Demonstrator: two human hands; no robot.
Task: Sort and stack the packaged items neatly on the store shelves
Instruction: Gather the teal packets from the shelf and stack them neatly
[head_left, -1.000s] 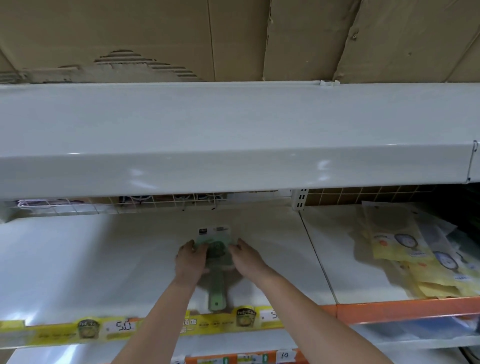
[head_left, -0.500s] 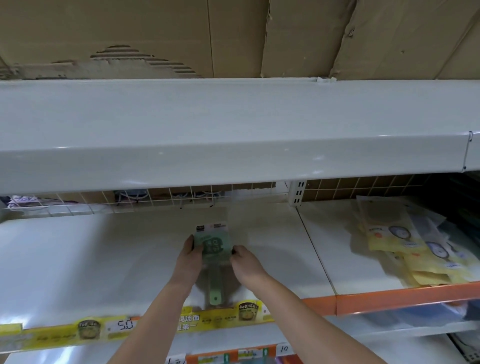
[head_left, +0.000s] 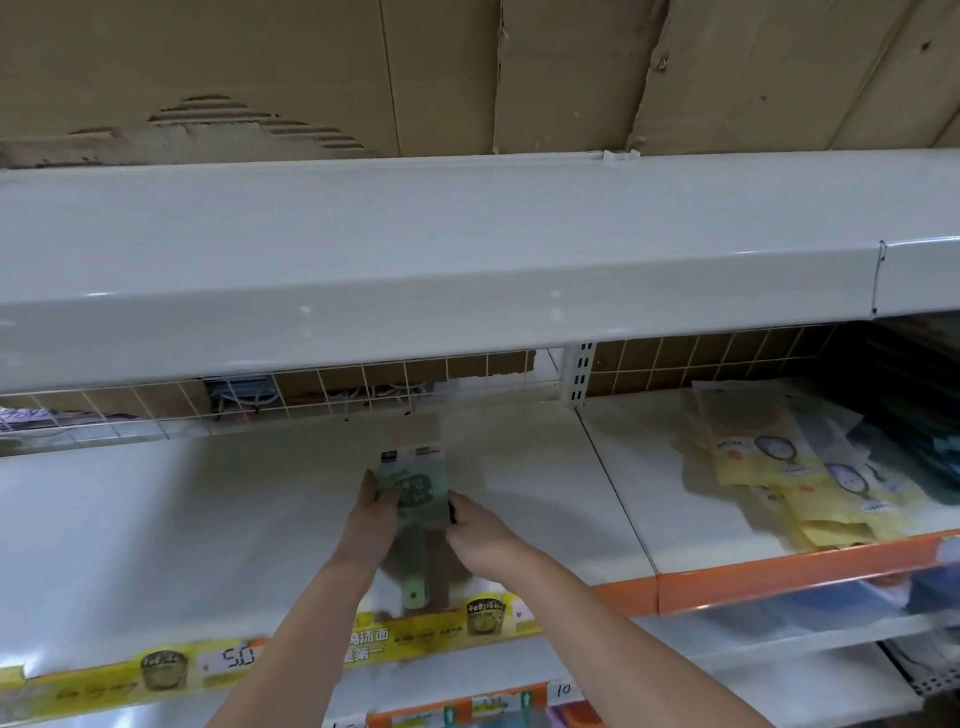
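A single head-worn camera looks forward and slightly down into a white metal shelf bay (head_left: 156, 519) from close range, at about the height of the glossy white upper shelf (head_left: 467, 291). Brown corrugated cardboard (head_left: 311, 67) fills the top of the wide-angle view.

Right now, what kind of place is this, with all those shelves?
Most likely a shop. White metal shelves carry price strips along their front edges, yellow packets lie stacked on the right, and both hands hold a packaged green item over the shelf.
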